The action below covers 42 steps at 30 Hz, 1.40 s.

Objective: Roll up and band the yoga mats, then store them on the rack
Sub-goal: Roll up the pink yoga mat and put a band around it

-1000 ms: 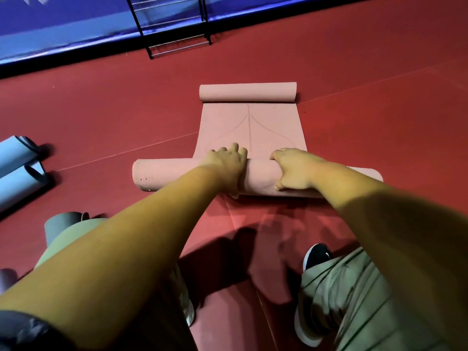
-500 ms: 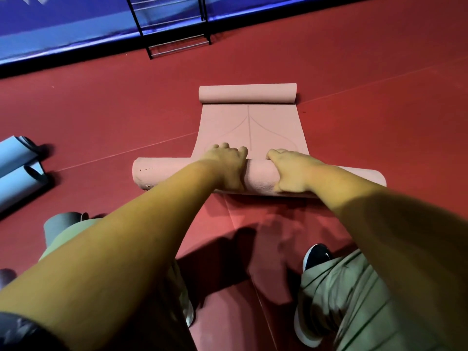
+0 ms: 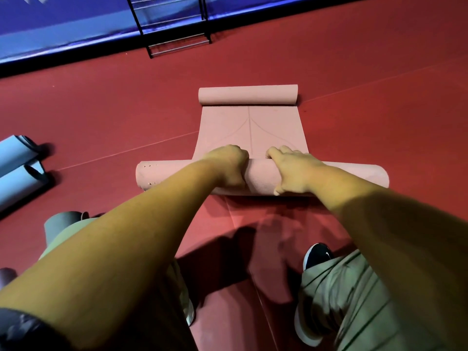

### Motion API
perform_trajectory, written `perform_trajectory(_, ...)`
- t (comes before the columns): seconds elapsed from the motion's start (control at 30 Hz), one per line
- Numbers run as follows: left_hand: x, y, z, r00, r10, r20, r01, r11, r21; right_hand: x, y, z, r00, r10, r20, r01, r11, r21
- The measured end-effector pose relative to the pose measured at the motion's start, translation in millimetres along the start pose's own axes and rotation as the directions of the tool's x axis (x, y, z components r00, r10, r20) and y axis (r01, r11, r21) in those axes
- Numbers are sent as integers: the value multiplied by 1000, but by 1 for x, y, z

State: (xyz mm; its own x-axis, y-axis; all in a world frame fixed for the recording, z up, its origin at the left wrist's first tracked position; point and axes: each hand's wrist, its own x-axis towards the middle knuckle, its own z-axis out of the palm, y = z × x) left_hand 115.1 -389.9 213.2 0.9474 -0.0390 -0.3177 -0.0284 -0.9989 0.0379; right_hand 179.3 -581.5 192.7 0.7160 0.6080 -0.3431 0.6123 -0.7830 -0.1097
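Pink yoga mat [image 3: 250,127] flat on the red floor [image 3: 101,110], thick roll at its near end, small curl at the far end. Left hand [image 3: 228,165] and right hand [image 3: 291,171] side by side, fingers curled over the near roll, gripping it. Black rack [image 3: 174,29] beyond, by blue padding [image 3: 50,26]. White swoosh-like mark on a black shoe [image 3: 316,254].

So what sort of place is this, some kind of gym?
Most likely a gym or yoga studio: a broad red sports floor, a black metal rack by the blue wall, and rolled light-blue mats lying left of the half-rolled pink yoga mat.
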Motion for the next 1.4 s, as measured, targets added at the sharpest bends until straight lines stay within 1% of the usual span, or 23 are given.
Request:
perform_trajectory(0.07, 1, 0, 3, 1000, 7, -19, -6, 999, 53, 1, 0, -3, 1000, -2, -3, 2, 1000, 10)
perform_trajectory(0.17, -1, 4, 6, 997, 36, -71, -22, 981, 191, 2, 1, -7, 1000, 2, -3, -2, 998, 57)
perform_trajectory(0.27, -1, 9, 9, 996, 40, -84, -13, 954, 298, 2, 2, -9, 1000, -5, 13, 4, 997, 79)
perform_trajectory(0.33, 0, 10, 12, 995, 21, -102, 5, 967, 255, 3, 2, -9, 1000, -5, 17, 4, 996, 85)
perform_trajectory(0.47, 3, -1, 10, 991, 19, -129, -8, 996, 86, 2, 3, -7, 1000, -12, -10, 12, 997, 74)
perform_trajectory(0.6, 5, -10, 6, 999, 9, -33, -9, 1000, -2, 1, 3, 0, 999, -15, -42, 14, 1000, -16)
perform_trajectory(0.7, 7, -12, 7, 1000, 11, 2, -11, 1000, -10, 3, 1, 2, 999, -17, -38, 16, 999, -34)
perform_trajectory(0.77, 7, -11, 9, 1000, 19, -5, -19, 1000, 22, 4, 0, 1, 999, -21, -37, 19, 999, -36)
perform_trajectory(0.83, 5, -7, 10, 998, 36, -43, -32, 996, 80, 5, 0, 0, 999, -16, -34, 15, 999, -30)
perform_trajectory(0.97, 2, 7, 12, 991, 73, -111, -41, 963, 267, 4, 3, -2, 1000, 16, 6, -16, 1000, 18)
perform_trajectory(1.03, 3, 14, 14, 995, 45, -88, -12, 941, 337, 4, 4, -3, 1000, 23, 20, -23, 999, 37)
perform_trajectory(1.1, 4, 18, 18, 997, 8, -80, 22, 932, 361, 3, 3, -4, 999, 29, 26, -30, 999, 38)
perform_trajectory(1.17, 3, 19, 18, 995, 1, -101, 32, 945, 327, 3, 1, -5, 999, 36, 30, -37, 999, 34)
perform_trajectory(1.27, 5, 15, 17, 990, 25, -138, 7, 975, 224, 1, 0, -4, 999, 47, 28, -48, 998, 46)
perform_trajectory(1.33, 7, 9, 18, 990, 34, -140, -16, 991, 133, 1, 1, -2, 999, 47, 10, -47, 998, 29)
perform_trajectory(1.4, 9, 2, 18, 993, 37, -111, -33, 999, 33, 0, 1, -1, 999, 29, -21, -30, 999, -14)
